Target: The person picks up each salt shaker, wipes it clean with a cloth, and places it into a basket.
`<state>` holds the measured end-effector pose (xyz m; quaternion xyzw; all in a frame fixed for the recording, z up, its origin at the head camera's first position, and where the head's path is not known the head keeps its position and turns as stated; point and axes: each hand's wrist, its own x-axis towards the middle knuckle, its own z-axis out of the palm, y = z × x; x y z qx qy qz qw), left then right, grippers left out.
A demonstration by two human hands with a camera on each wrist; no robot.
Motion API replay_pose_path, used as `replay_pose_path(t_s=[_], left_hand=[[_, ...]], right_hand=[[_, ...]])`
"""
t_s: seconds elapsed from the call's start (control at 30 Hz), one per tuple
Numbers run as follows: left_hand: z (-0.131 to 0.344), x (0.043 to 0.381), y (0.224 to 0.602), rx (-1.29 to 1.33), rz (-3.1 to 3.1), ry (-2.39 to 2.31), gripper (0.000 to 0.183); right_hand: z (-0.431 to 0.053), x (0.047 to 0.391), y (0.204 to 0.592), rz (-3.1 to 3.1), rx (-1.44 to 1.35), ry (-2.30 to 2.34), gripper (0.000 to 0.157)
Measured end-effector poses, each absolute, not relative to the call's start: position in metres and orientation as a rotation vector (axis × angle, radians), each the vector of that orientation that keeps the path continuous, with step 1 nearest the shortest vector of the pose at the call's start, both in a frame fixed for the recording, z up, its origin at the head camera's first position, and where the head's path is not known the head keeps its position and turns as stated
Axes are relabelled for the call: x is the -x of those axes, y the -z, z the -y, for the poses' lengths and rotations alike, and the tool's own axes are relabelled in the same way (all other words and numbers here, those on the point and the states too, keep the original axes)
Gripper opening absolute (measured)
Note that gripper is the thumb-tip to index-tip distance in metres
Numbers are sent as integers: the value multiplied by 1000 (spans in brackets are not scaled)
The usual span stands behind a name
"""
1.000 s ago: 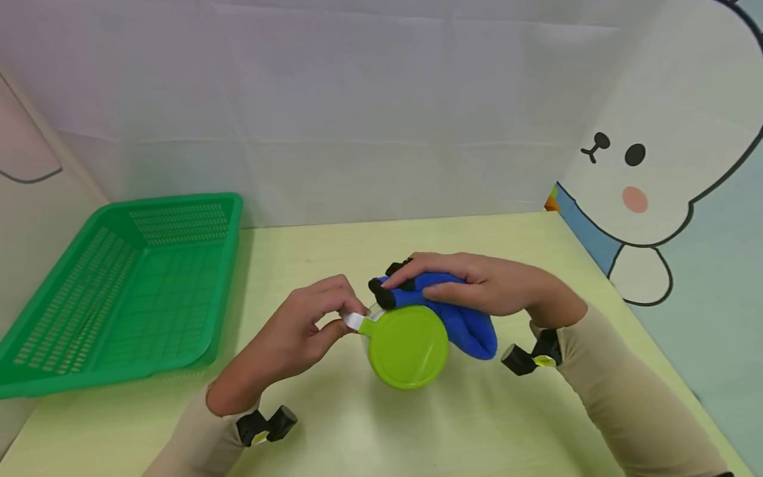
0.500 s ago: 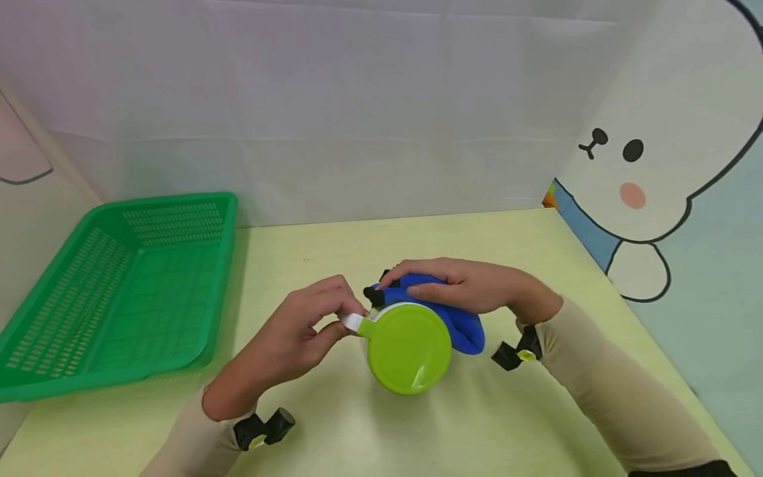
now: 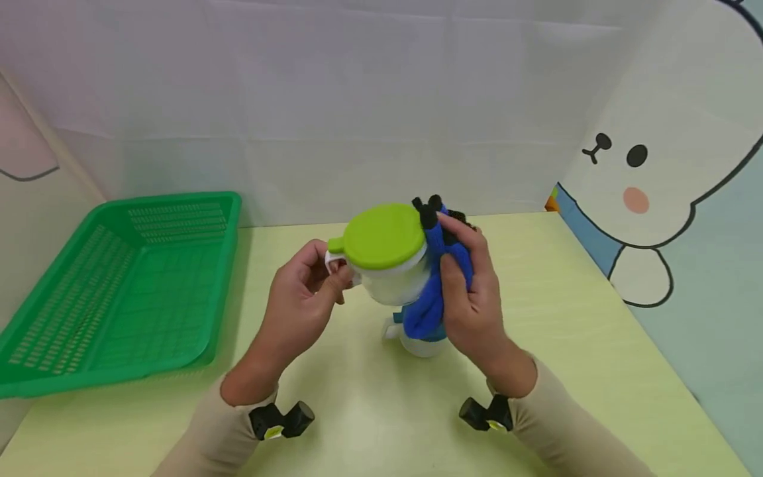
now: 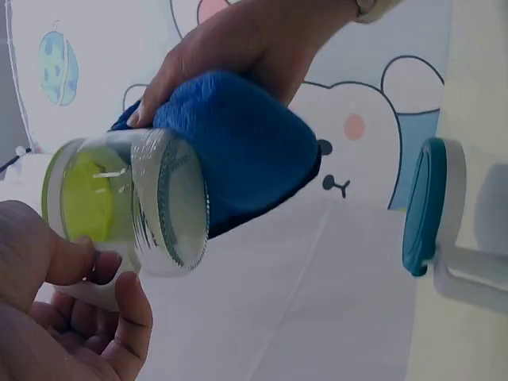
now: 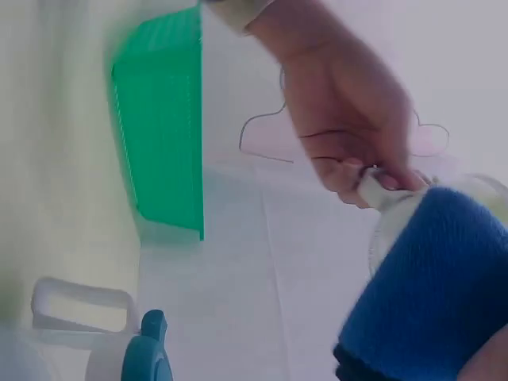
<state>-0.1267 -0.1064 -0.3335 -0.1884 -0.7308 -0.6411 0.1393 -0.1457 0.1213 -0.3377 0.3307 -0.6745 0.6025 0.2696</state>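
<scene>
Head view: left hand (image 3: 300,306) is clamping on the white handle (image 3: 330,262) of a green-lidded glass mug (image 3: 395,283), fingers and thumb together on it. Right hand (image 3: 477,301) is curling round a bunched blue plush cloth (image 3: 426,308), pressing it to the mug's right side. Mug is hanging above the table (image 3: 566,318), slightly tilted, lid on. Cloth is covering part of the glass; its black-tipped ends (image 3: 428,215) are sticking up beside the lid. A teal-lidded mug (image 3: 422,348) is standing on the tabletop below, its lid mostly hiding behind cloth. Both beige sleeves (image 3: 205,437) are running off the near edge. Green basket (image 3: 163,291) is sitting at left, cut by the left border, with tabletop stretching between it and the left hand. To the right, more tabletop is reaching a slanting edge beside a cartoon panel (image 3: 644,185); at the far edge a white backdrop (image 3: 346,119) is closing the space.

Left wrist view: mug's base is showing through clear glass; cloth is hiding most right-hand fingers. Teal-lidded mug's handle is washing out pale.

Right wrist view: raised mug is running off the border, mostly behind cloth; only a blurred sliver of right hand is showing.
</scene>
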Motion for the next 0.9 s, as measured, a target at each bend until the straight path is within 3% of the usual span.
replay_pose_path(t_s=[0.23, 0.47, 0.63, 0.9], left_hand=[[87, 123, 322, 340, 2052, 2054, 11], [79, 124, 318, 279, 2029, 2048, 12], [85, 122, 322, 373, 2141, 1965, 13], [109, 123, 321, 813, 2266, 1793, 13]], right_hand=[[-100, 148, 352, 1562, -911, -1098, 29], [-97, 152, 366, 1700, -922, -796, 34], [-106, 162, 360, 1764, -870, -1264, 38], [-155, 185, 326, 2107, -889, -2455, 43]])
